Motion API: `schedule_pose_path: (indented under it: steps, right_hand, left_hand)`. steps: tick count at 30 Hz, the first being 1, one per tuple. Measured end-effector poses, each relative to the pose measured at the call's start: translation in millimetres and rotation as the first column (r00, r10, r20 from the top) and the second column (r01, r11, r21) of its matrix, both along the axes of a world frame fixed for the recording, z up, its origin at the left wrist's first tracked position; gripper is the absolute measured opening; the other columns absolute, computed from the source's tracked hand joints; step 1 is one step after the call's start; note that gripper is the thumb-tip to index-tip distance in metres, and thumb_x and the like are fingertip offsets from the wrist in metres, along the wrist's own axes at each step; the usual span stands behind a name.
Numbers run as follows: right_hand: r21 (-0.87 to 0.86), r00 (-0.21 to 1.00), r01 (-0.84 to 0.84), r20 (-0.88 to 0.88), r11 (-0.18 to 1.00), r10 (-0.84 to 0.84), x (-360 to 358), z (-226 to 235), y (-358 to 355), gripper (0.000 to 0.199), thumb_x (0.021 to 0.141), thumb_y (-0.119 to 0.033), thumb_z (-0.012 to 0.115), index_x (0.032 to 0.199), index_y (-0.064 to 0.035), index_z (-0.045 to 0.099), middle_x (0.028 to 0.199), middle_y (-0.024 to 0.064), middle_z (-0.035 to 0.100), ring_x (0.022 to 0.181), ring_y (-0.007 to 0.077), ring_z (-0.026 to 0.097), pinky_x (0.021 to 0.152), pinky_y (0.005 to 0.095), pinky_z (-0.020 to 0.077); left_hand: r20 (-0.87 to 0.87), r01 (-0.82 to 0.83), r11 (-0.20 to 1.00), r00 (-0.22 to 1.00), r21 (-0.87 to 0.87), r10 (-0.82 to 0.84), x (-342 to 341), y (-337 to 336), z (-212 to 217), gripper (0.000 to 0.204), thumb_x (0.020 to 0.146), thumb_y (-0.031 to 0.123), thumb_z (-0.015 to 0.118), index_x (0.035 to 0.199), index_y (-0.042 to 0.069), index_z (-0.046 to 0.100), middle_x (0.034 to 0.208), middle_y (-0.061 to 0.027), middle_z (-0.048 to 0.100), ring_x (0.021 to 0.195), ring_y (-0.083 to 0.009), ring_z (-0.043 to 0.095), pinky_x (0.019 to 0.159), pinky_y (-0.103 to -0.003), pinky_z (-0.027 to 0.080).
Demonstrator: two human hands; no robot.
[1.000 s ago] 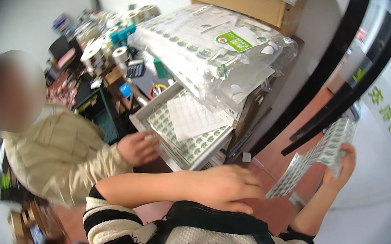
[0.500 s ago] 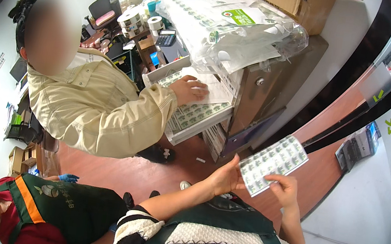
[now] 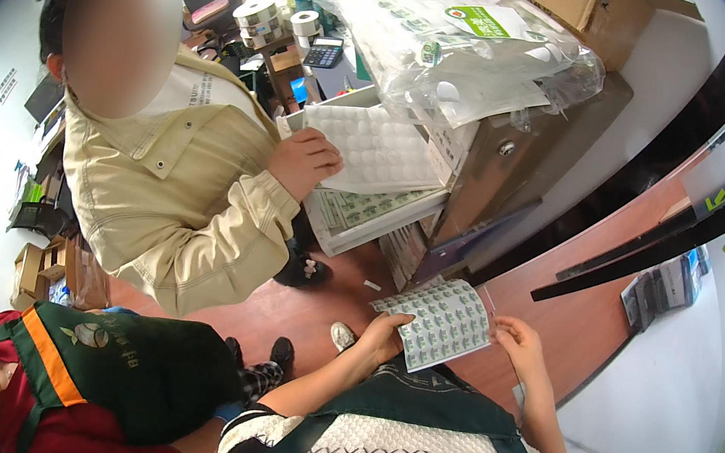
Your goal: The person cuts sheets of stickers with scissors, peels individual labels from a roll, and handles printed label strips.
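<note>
In front of my apron I hold a sheet of stickers (image 3: 446,324), white with rows of small green prints. My left hand (image 3: 386,337) is closed on its left side, the thumb lying on top. My right hand (image 3: 520,347) is at the opposite edge, fingertips pinched together there. Across from me, a person in a beige jacket grips a white sheet with round shapes (image 3: 378,150) by its near left edge. That sheet covers part of an open drawer (image 3: 370,239), where more green-printed sheets lie.
The drawer juts from a metal cabinet (image 3: 503,181) topped by a clear plastic bag of printed sheets (image 3: 459,64). At lower left stands another person in a green apron (image 3: 147,372). Label rolls (image 3: 258,13) and a calculator (image 3: 324,52) sit behind. A dark-framed opening (image 3: 661,213) is on the right.
My sheet has come lower and nearer my apron; my right hand moved from its front corner to its right edge. The person opposite has raised the white sheet's edge from the drawer.
</note>
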State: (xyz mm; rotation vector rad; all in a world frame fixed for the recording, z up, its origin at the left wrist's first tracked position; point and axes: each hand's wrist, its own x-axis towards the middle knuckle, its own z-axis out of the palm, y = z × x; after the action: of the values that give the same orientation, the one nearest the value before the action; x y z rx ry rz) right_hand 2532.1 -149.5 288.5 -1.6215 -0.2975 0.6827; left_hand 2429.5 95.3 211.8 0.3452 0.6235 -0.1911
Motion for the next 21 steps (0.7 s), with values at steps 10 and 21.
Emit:
schedule_pose_path:
  steps: [10, 21]
  right_hand:
    - [0.106, 0.978, -0.024, -0.205, 0.994, 0.045, 10, -52, 43, 0.049, 0.08, -0.006, 0.055, 0.125, -0.0014, 0.038, 0.102, 0.0101, 0.056, 0.094, 0.0138, 0.053, 0.08, 0.0266, 0.0416]
    - [0.133, 0.944, -0.128, -0.289, 0.983, 0.162, 13, -55, 36, 0.043, 0.074, 0.004, 0.058, 0.115, 0.0024, 0.047, 0.099, 0.0084, 0.057, 0.087, 0.0126, 0.056, 0.076, 0.0249, 0.0444]
  left_hand:
    - [0.035, -0.085, 0.987, 0.996, 0.135, 0.081, -20, 11, 15, 0.035, 0.08, 0.001, 0.047, 0.112, -0.007, 0.038, 0.104, -0.0164, 0.053, 0.093, -0.0267, 0.056, 0.083, -0.042, 0.046]
    - [0.003, -0.12, 0.979, 0.993, 0.164, 0.121, -16, -2, 13, 0.03, 0.079, 0.002, 0.05, 0.108, -0.002, 0.041, 0.1, -0.0154, 0.055, 0.09, -0.0255, 0.057, 0.08, -0.042, 0.048]
